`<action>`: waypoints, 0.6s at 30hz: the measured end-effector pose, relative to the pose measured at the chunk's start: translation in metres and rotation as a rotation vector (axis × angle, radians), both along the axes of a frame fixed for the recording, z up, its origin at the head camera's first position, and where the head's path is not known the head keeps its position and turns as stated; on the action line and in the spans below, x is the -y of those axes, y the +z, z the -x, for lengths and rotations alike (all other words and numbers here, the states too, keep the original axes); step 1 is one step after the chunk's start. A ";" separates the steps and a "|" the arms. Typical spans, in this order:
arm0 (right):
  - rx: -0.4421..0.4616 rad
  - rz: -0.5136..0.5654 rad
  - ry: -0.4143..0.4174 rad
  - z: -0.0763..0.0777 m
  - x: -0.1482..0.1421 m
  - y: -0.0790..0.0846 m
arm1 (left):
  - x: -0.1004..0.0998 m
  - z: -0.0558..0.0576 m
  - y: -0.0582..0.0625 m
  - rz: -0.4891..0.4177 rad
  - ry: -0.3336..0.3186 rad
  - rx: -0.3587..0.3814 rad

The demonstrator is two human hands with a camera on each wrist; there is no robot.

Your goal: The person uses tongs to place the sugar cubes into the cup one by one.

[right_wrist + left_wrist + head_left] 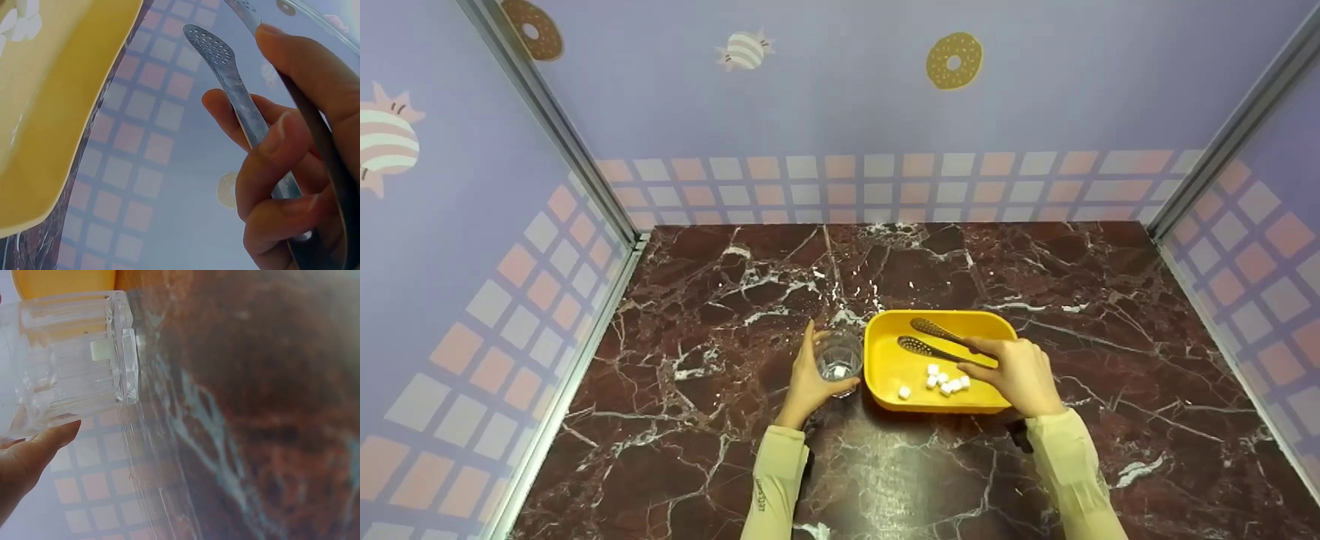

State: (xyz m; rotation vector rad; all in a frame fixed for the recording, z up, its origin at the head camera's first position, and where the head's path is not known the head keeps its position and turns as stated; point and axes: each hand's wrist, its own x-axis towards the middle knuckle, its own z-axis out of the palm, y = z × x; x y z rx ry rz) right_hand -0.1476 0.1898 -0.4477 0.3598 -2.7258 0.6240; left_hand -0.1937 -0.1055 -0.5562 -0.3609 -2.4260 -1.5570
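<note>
- Head view, left side: I'm seeing the left hand [808, 375] gripping a clear glass [840, 350], thumb on the near side. One white cube [839, 371] is sitting inside it.
- Head view, right side: the right hand [1026, 376] is gripping metal tongs [918, 346], perforated tips spread over the yellow tray [888, 349] with nothing between them. Loose white cubes [946, 389] are lying in its near part. Tray is standing on the table [690, 465], just beside the glass.
- Step, my call: I'm reading this as cube-by-cube transfer into the glass, tongs between picks. Next move is calling for tips nearer the cubes, a squeeze on one, glass held steady.
- Writing: dark lettering is running along the left sleeve [777, 469]; I'm not managing to read it. Wall [847, 97] is showing only sweet, doughnut and tile prints.
- Left wrist view: cube is showing through the glass near its base; I'm not spotting any label. Base is meeting or nearly meeting the table; can't tell.
- Right wrist view: thumb and fingers are wrapping separate tong arms, tips apart, tray alongside. I'm finding no legible marking on the metal.
</note>
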 end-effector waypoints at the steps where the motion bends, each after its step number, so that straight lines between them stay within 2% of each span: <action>1: -0.001 -0.003 -0.003 0.000 -0.002 0.000 | 0.000 0.000 0.000 -0.001 0.000 0.000; 10: -0.001 -0.003 -0.044 -0.003 -0.017 -0.005 | 0.001 0.001 -0.001 -0.007 0.001 -0.003; 18: 0.047 -0.011 -0.092 -0.006 -0.032 -0.011 | 0.000 0.000 0.000 -0.016 -0.008 -0.012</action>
